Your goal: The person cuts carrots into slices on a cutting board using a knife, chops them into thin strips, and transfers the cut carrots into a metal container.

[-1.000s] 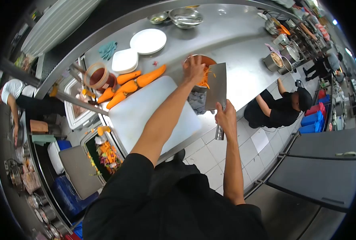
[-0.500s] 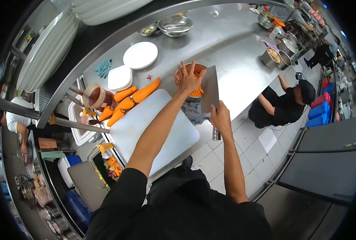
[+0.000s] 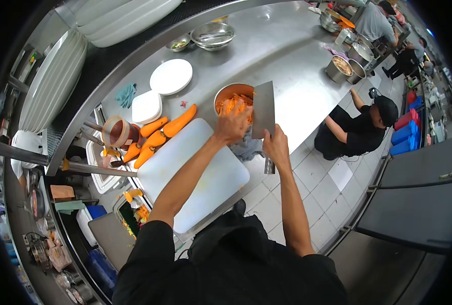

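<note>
My right hand point(image 3: 276, 143) grips a cleaver point(image 3: 264, 109) by its handle, the broad blade pointing away from me beside a round container point(image 3: 217, 96). Shredded carrot point(image 3: 243, 97) fills much of that container. My left hand point(image 3: 232, 125) is over its near side, fingers apart and bent down at the shreds; the fingertips are partly hard to make out. A grey cloth point(image 3: 249, 147) lies bunched below the container. Nearer me is a white cutting board point(image 3: 195, 173), with several whole peeled carrots point(image 3: 180, 121) along its left edge.
Left of the carrots stands a tub of red liquid point(image 3: 118, 133). White plates point(image 3: 171, 76) and metal bowls point(image 3: 213, 36) sit farther back. A shelf post and rail point(image 3: 99, 169) run at left. A person in black point(image 3: 358, 127) crouches beyond the table's right edge.
My left hand has dropped from spread above the container to its near side, uncovering more carrot shreds. The cleaver stays in my right hand, shifted slightly. The view has moved a little.
</note>
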The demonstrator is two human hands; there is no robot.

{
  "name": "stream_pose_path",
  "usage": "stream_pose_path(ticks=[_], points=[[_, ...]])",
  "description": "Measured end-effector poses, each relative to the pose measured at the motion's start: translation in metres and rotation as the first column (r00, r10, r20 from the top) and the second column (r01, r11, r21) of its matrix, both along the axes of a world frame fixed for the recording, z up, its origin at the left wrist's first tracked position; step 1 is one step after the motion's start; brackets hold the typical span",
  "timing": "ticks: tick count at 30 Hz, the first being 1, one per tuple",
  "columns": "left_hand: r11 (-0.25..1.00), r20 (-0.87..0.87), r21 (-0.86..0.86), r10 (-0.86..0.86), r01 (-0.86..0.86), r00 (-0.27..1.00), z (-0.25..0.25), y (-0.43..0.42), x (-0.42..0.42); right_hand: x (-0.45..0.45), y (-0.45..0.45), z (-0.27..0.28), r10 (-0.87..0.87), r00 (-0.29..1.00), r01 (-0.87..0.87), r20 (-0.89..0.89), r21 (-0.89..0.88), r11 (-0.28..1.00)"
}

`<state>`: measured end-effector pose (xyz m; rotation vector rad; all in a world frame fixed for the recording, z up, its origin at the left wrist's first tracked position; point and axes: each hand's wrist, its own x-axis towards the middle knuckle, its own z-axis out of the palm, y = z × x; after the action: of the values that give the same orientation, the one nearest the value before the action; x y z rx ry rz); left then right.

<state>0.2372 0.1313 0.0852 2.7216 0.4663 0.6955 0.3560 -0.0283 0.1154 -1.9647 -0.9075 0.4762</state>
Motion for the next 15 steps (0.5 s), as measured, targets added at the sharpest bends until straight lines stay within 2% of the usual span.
stream_pose_path(ticks=[1, 2, 4, 5, 7, 8, 9, 11, 13, 14, 15], points=[[0.989, -0.098, 0.03, 0.149, -0.146, 0.984, -0.002, 0.008, -0.001, 0.001, 0.001, -0.003, 0.006, 0.997, -0.008, 0.077, 0.015, 1.0], [0.989, -0.097, 0.033, 0.148, -0.146, 0.984, -0.003, 0.015, 0.003, 0.003, 0.001, -0.004, 0.006, 0.997, -0.007, 0.078, 0.017, 1.0], [0.998, 0.135, 0.026, 0.044, -0.048, 0.99, 0.001, 0.02, 0.008, -0.003, -0.001, 0.01, 0.02, 0.997, -0.025, -0.076, -0.067, 0.997], [0.998, 0.13, 0.021, 0.054, -0.057, 0.99, 0.002, 0.021, 0.011, -0.005, -0.001, 0.009, 0.028, 0.996, -0.034, -0.081, -0.073, 0.997], [0.985, 0.063, 0.129, 0.103, -0.11, 0.993, -0.008, 0.029, 0.019, -0.008, -0.002, 0.007, 0.052, 0.997, -0.05, 0.056, -0.041, 0.998], [0.957, 0.042, 0.166, 0.232, -0.236, 0.972, -0.012, 0.041, 0.015, -0.009, -0.006, 0.007, 0.04, 0.998, -0.04, 0.045, -0.014, 0.999], [0.956, 0.044, 0.162, 0.242, -0.246, 0.969, -0.01, 0.049, 0.003, -0.012, -0.012, 0.017, 0.05, 0.998, -0.049, 0.048, -0.018, 0.999], [0.896, 0.191, -0.175, 0.438, -0.408, 0.879, 0.0, 0.069, -0.024, -0.019, -0.031, 0.049, -0.015, 0.988, -0.003, -0.153, -0.116, 0.993], [0.717, 0.117, -0.156, 0.696, -0.679, 0.708, -0.017, 0.071, -0.044, -0.022, -0.057, 0.046, -0.025, 0.98, 0.0, -0.199, -0.122, 0.992], [0.723, 0.119, -0.155, 0.69, -0.673, 0.714, -0.024, 0.072, -0.051, -0.022, -0.071, 0.031, 0.033, 0.991, -0.045, -0.133, -0.089, 0.995], [0.739, -0.128, -0.087, 0.656, -0.668, 0.743, -0.03, 0.071, -0.057, -0.024, -0.085, 0.022, 0.087, 0.994, -0.091, -0.064, -0.061, 0.994]])
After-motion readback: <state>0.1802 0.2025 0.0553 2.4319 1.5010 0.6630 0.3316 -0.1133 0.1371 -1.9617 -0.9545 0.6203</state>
